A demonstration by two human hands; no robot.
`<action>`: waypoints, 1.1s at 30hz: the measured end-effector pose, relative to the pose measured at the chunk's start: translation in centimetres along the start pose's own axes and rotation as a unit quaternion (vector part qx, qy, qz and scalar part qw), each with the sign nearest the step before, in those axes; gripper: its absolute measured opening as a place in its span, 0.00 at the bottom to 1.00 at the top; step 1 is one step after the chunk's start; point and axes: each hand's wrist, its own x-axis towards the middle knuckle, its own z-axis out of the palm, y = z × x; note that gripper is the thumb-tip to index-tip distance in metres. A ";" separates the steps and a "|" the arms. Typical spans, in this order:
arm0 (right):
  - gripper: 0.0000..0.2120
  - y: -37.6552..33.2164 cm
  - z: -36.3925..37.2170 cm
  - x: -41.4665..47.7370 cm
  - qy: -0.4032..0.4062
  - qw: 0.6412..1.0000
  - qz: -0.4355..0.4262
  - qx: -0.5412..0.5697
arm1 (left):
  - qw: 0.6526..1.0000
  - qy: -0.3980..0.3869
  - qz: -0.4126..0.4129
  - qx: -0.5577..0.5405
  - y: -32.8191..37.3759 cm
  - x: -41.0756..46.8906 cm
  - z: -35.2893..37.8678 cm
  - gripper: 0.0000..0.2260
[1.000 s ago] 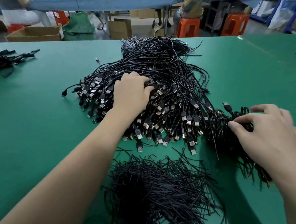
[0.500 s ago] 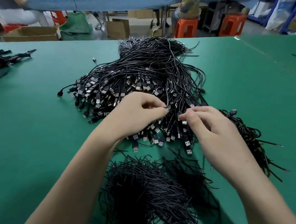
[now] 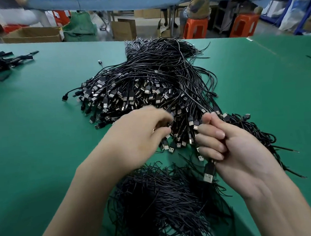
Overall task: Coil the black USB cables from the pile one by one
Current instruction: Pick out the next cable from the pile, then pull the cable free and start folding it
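The left hand (image 3: 143, 135), blurred at the 6 o'clock edge of the pile (image 3: 148, 77), has curled fingers; I cannot tell if it holds anything. The right hand (image 3: 234, 149), a second ago at the coiled bundle (image 3: 253, 129), now grips one cable (image 3: 196, 102) with its plug (image 3: 208, 175) dangling, so the next coil can probably start.

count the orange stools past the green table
2: one orange stool under the seated person, another just right of it. More may be hidden; reddish shapes at far left are too blurred to tell.

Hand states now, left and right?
Left hand: fingers blurred at the pile, cannot tell.
Right hand: holding one cable, plug sticking out below.
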 end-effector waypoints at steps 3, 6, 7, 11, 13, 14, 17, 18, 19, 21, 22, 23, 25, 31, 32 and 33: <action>0.17 0.4 0.8 -0.7 -0.058 0.995 0.037 -0.070 | 0.989 0.081 0.122 -0.014 0.3 0.7 1.0 0.24; 0.22 1.0 1.6 -1.6 -0.166 0.974 0.065 -0.140 | 0.983 0.058 0.157 -0.079 0.0 1.2 2.1 0.20; 0.23 1.1 1.6 -1.8 -0.202 0.962 0.063 -0.172 | 0.981 0.047 0.160 -0.096 -0.3 1.2 2.3 0.17; 0.22 0.2 1.2 -2.5 -0.279 0.917 0.032 -0.283 | 0.967 0.123 0.195 -0.106 -1.5 1.2 0.9 0.10; 0.20 -0.4 0.9 -2.6 -0.300 0.904 0.034 -0.303 | 0.945 0.193 0.215 -0.153 -2.0 1.0 -0.5 0.09; 0.19 -0.7 0.9 -2.7 -0.313 0.903 0.037 -0.291 | 0.937 0.220 0.220 -0.161 -2.2 0.7 -1.1 0.08; 0.15 -1.4 0.7 -2.6 -0.361 0.921 0.046 -0.138 | 0.948 0.204 0.189 -0.153 -2.0 0.2 -1.1 0.09; 0.14 -1.4 0.7 -2.5 -0.353 0.930 0.022 -0.102 | 0.961 0.163 0.172 -0.143 -1.5 0.2 -0.6 0.10; 0.14 -1.4 0.7 -2.3 -0.319 0.943 -0.024 -0.094 | 0.973 0.110 0.160 -0.126 -0.8 0.3 0.0 0.12; 0.15 -1.1 0.7 -2.0 -0.209 0.957 -0.154 -0.134 | 0.983 0.008 0.162 -0.086 1.0 0.4 1.2 0.13; 0.16 -0.9 0.5 -1.8 -0.157 0.951 -0.216 -0.159 | 0.983 -0.022 0.170 -0.070 1.9 0.4 1.6 0.13; 0.16 -0.8 0.3 -1.5 -0.118 0.939 -0.268 -0.182 | 0.982 -0.041 0.172 -0.058 2.6 0.4 1.7 0.12; 0.17 -0.6 -0.1 -1.0 -0.073 0.909 -0.345 -0.224 | 0.984 -0.060 0.163 -0.029 3.3 0.2 1.6 0.09; 0.13 0.0 -0.6 -0.7 0.004 0.757 -0.462 -0.462 | 0.977 0.048 0.205 -0.024 3.9 -1.2 -0.6 0.15; 0.13 0.2 -0.5 -0.8 0.017 0.720 -0.461 -0.518 | 0.971 0.092 0.216 -0.037 3.7 -1.4 -1.0 0.14; 0.14 0.4 -0.4 -0.8 0.017 0.708 -0.440 -0.551 | 0.965 0.128 0.222 -0.052 3.4 -1.5 -1.4 0.13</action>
